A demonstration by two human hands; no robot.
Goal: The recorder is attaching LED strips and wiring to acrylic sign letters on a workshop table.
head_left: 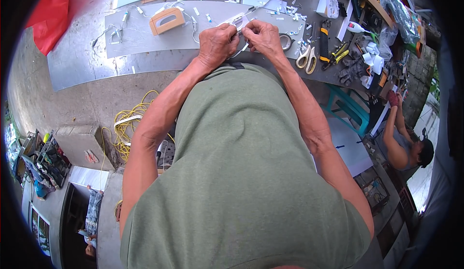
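Observation:
My left hand (218,41) and my right hand (263,37) work close together over the near edge of the grey sheet (150,44). Fingers on both hands are closed in a pinch. A thin white wire (240,51) loops below the fingertips and runs between them; the fingers hide exactly where each grips it. Just beyond the hands lies a small white hollow piece (237,21), partly covered. To the left stands a tan-edged oblong block (166,21) with a rounded slot. Small white modules on wires (124,16) lie about it.
Right of my hands are a tape roll (285,41), cream-handled scissors (306,59), a yellow-black cutter (324,41) and pliers (342,56). A white block (327,6) stands farther back. A teal stool (345,107) and another person (403,143) are at right; yellow cord (128,128) lies left.

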